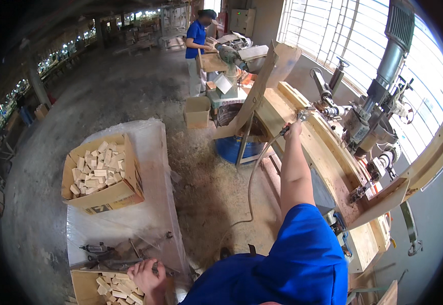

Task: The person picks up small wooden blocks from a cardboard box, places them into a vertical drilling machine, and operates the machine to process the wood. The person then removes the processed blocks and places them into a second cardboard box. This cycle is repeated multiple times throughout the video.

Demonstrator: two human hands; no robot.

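Observation:
My right hand [293, 128] is stretched out to the wooden workbench [328, 162] and is closed around the handle of an air blow gun [298, 118]. A grey hose [253, 173] runs from the gun down to the floor. My left hand [146, 277] rests at the lower left on the rim of a cardboard box of small wooden blocks [110, 288], fingers spread, holding nothing. A metal woodworking machine [369, 122] stands on the bench just right of the blow gun.
A second open box of wooden blocks [102, 173] sits on a plastic-covered table [153, 208]. A small power tool [95, 248] lies near my left hand. A person in a blue shirt [197, 46] works at a far bench. A blue drum [239, 147] stands under the bench; sawdust covers the floor.

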